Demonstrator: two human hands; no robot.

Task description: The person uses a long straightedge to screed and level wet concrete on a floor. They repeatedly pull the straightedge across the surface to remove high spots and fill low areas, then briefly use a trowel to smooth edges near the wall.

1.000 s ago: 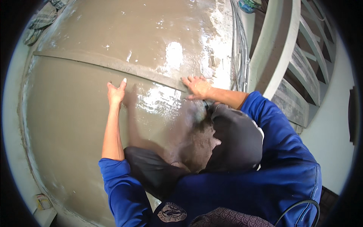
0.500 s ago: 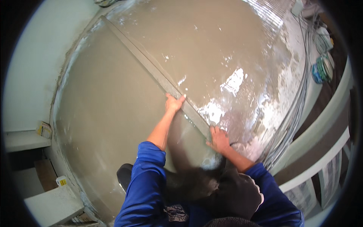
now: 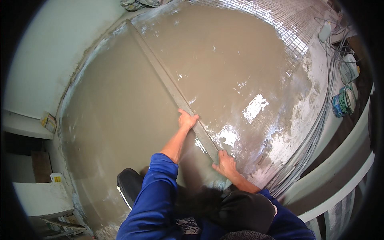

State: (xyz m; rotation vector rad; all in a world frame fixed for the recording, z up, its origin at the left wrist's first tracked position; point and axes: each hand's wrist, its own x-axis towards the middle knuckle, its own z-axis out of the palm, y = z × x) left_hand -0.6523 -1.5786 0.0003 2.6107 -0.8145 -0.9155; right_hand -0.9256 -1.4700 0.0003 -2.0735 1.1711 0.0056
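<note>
A long, straight grey screed board (image 3: 168, 82) lies across the wet, smoothed mortar floor (image 3: 108, 108), running from the wall edge at the far left toward my knees. My left hand (image 3: 187, 119) is closed around it, the thumb over its right edge. Closer to me, my right hand (image 3: 227, 164) grips the near end, fingers over the right edge and thumb at the tip. Shiny water patches (image 3: 229, 135) lie just right of the board. The undersides of my fingers are hidden.
Wire mesh (image 3: 294, 34) covers the far right floor. Grey cables (image 3: 316, 136) run along the right side, with a blue-green container (image 3: 343, 103) and white jug (image 3: 351, 68) beyond. A pale wall (image 3: 56, 60) and ledge (image 3: 40, 198) border the left. My bent knee (image 3: 130, 182) is near.
The view has shifted, showing more mesh at the far right. The board lies at a steeper angle in the picture, its far end farther right. Both hands have kept their hold.
</note>
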